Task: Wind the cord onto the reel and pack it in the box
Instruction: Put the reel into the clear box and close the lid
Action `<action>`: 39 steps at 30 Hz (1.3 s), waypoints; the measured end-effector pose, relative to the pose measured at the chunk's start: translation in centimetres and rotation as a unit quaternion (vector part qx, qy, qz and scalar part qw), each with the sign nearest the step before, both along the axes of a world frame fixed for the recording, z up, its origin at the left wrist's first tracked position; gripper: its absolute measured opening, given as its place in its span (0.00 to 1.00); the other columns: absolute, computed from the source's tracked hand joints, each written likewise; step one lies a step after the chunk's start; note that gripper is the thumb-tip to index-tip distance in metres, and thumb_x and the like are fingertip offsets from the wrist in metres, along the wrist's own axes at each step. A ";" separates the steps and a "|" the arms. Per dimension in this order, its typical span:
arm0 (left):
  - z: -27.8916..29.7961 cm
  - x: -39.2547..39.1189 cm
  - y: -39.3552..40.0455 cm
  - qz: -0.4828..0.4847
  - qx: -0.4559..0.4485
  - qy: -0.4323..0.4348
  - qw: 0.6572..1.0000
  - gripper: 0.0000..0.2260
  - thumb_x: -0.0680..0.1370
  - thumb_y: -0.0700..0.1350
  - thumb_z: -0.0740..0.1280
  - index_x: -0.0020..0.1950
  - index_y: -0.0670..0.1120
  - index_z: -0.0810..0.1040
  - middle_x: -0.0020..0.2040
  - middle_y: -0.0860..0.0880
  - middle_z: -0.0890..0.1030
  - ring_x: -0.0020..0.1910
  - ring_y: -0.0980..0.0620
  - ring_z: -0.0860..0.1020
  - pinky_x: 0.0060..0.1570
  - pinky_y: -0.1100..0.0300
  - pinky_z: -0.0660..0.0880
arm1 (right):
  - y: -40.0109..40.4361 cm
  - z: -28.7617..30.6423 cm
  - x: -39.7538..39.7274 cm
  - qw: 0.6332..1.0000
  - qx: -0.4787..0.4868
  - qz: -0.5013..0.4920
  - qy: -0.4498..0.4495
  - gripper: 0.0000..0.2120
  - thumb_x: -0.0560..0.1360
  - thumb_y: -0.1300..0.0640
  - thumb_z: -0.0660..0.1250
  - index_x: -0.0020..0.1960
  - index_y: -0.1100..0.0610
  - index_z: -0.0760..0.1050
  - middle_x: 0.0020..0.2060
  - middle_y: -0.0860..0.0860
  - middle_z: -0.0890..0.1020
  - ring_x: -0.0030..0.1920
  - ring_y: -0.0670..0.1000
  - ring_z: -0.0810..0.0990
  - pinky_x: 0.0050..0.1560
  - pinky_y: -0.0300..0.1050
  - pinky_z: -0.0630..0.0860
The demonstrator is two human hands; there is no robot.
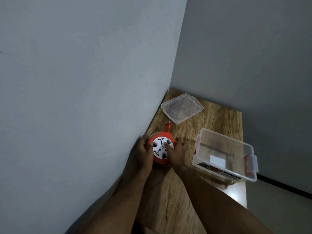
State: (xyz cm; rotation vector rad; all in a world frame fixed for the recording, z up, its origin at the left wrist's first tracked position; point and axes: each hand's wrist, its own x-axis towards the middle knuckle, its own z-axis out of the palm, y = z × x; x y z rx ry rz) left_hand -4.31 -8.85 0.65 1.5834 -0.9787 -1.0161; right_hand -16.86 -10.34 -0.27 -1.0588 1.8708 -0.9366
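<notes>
Orange cord reel [161, 147], lying flat on the wooden counter [219, 119] at lower centre of the frame, white socket face up. The cord appears fully wound, since none trails loose on the counter; only the orange plug [167, 126] projects from the reel's far rim, pointing toward the upper part of the frame.

The left hand [143, 152] cups the reel's left rim, fingers curled around the edge, thumb resting on the white face. The right hand [175, 152] closes on the opposite rim, its thumb also laid on the face. Both hands thus grasp the reel between them, a two-sided hold suited to lifting a round, fairly heavy body without letting it tip or unspool.

To the right of the reel, apart from it, stands the clear plastic box [224, 154], open at the top with red latches at its ends; it seems empty apart from labels showing through its walls. Its open mouth next to the reel keeps the transfer short. The transparent lid [182, 108] lies flat nearer the wall corner, above the reel in the frame, set clear of the path between reel and box.

Judged stage: winding done, packing about to begin; the reel is not yet in the box.
</notes>
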 end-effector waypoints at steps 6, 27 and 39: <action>2.7 -0.7 -2.2 0.029 -0.037 0.027 0.999 0.18 0.81 0.52 0.65 0.71 0.52 0.74 0.66 0.51 0.79 0.60 0.50 0.80 0.52 0.53 0.82 | -1.2 4.1 -0.9 0.996 -0.088 -0.008 -0.023 0.30 0.75 0.45 0.72 0.72 0.51 0.65 0.66 0.49 0.66 0.62 0.51 0.75 0.57 0.53 0.82; 8.2 -20.2 -4.5 -0.183 -0.138 -0.010 0.973 0.14 0.79 0.38 0.67 0.64 0.45 0.80 0.60 0.50 0.83 0.59 0.52 0.80 0.62 0.53 0.78 | 1.6 10.2 -20.2 0.955 -0.201 -0.212 -0.052 0.20 0.75 0.40 0.71 0.64 0.45 0.74 0.61 0.51 0.76 0.56 0.51 0.81 0.56 0.52 0.82; 4.8 -21.8 -4.4 -0.341 -0.074 -0.096 0.932 0.16 0.78 0.33 0.67 0.64 0.43 0.79 0.61 0.48 0.82 0.60 0.53 0.79 0.54 0.69 0.74 | 3.7 6.1 -23.8 0.950 -0.104 -0.294 0.006 0.12 0.82 0.52 0.65 0.63 0.55 0.74 0.52 0.51 0.81 0.55 0.55 0.82 0.58 0.59 0.81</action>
